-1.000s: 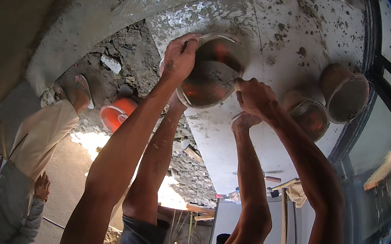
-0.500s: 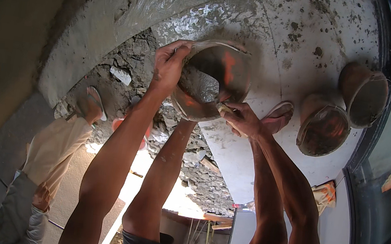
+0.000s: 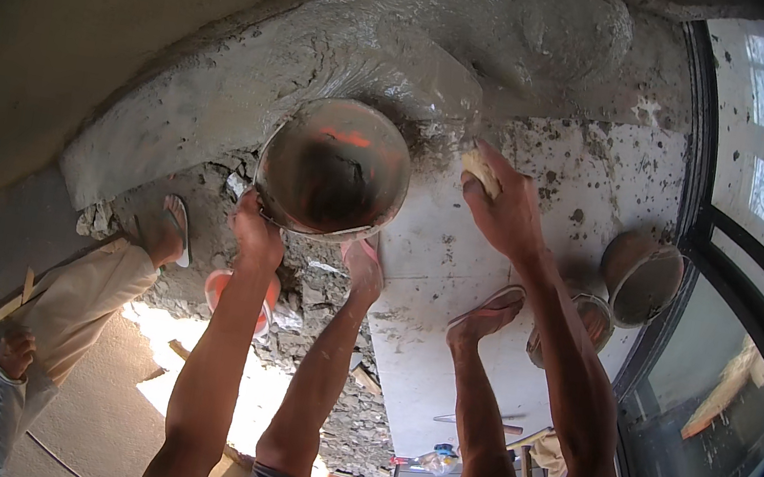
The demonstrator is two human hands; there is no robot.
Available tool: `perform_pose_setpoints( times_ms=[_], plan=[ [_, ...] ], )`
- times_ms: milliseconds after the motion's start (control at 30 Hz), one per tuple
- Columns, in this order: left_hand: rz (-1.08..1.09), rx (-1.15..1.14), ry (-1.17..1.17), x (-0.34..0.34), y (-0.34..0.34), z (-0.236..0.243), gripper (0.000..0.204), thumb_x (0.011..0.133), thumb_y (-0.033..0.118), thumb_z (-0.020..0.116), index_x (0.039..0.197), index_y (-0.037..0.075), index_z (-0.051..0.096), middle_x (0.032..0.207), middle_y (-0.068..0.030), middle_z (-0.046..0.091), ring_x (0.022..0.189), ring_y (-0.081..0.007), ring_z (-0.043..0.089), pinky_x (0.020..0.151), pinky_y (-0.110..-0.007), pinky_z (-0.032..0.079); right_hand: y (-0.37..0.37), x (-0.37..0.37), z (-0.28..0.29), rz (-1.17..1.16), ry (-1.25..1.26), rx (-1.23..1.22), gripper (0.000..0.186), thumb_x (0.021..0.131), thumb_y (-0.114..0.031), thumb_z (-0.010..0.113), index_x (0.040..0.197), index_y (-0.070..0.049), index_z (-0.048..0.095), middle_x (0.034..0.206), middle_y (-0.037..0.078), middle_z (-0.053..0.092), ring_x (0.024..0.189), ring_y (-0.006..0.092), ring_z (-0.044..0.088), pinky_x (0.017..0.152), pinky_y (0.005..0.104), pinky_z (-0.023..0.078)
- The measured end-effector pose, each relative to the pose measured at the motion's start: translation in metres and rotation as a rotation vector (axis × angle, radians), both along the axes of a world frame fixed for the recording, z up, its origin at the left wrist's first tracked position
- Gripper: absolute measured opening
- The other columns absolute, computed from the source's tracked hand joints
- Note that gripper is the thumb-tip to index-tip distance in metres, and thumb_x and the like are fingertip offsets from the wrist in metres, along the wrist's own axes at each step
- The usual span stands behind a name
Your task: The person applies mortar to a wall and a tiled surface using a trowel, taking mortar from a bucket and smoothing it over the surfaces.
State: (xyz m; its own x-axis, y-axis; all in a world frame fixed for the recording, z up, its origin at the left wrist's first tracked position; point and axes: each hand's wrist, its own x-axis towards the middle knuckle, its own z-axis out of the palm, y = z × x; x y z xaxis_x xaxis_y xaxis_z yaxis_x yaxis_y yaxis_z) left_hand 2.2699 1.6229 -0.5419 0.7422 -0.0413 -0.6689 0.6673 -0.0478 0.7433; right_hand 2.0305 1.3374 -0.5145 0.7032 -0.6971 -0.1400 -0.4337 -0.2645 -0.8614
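Note:
My left hand [image 3: 258,232] grips the lower rim of a mortar-smeared bucket [image 3: 387,205], tilted so that its dark inside with orange patches faces me. To the right of it, my right hand [image 3: 509,213] is closed around the pale handle of a trowel [image 3: 480,167]. The trowel's blade is hard to tell from the grey mortar beyond it. Wet mortar [image 3: 351,46] spreads in a curved band along the wall, past the bucket.
Two more dirty buckets [image 3: 656,289] stand at the right by the dark-framed glass door [image 3: 711,120]. A splattered white board [image 3: 430,315] lies under my right foot. Broken rubble [image 3: 312,277] and an orange container [image 3: 219,287] lie between me and another person [image 3: 99,280] at left.
The bucket has moved left and turned its mouth toward me. My right hand has left its rim and moved up and right with the trowel. My view has shifted.

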Motion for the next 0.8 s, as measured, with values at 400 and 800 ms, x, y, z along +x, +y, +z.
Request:
perform_pose_setpoints(
  times_ms=[400,800],
  plan=[
    [0.063,-0.083,0.06,-0.042,0.004,0.015,0.013,0.099,0.016,0.059,0.1,0.007,0.067,0.1,-0.0013,0.066,0.095,-0.0161,0.06,0.088,-0.036,0.049,-0.001,0.073,0.004,0.145,0.292,-0.322,0.055,0.088,-0.015,0.066,0.141,-0.007,0.054,0.096,0.024,0.069,0.086,0.0419,0.071,0.072,0.0489,0.058],
    [-0.46,-0.018,0.07,-0.108,-0.02,0.011,0.025,0.099,0.017,0.058,0.096,-0.002,0.074,0.086,-0.0026,0.07,0.076,-0.0112,0.062,0.073,-0.028,0.05,0.048,-0.076,0.05,0.859,0.527,-0.724,0.048,0.086,-0.013,0.068,0.134,-0.014,0.061,0.093,0.011,0.065,0.069,0.0288,0.071,0.059,0.0416,0.057]
  ],
)
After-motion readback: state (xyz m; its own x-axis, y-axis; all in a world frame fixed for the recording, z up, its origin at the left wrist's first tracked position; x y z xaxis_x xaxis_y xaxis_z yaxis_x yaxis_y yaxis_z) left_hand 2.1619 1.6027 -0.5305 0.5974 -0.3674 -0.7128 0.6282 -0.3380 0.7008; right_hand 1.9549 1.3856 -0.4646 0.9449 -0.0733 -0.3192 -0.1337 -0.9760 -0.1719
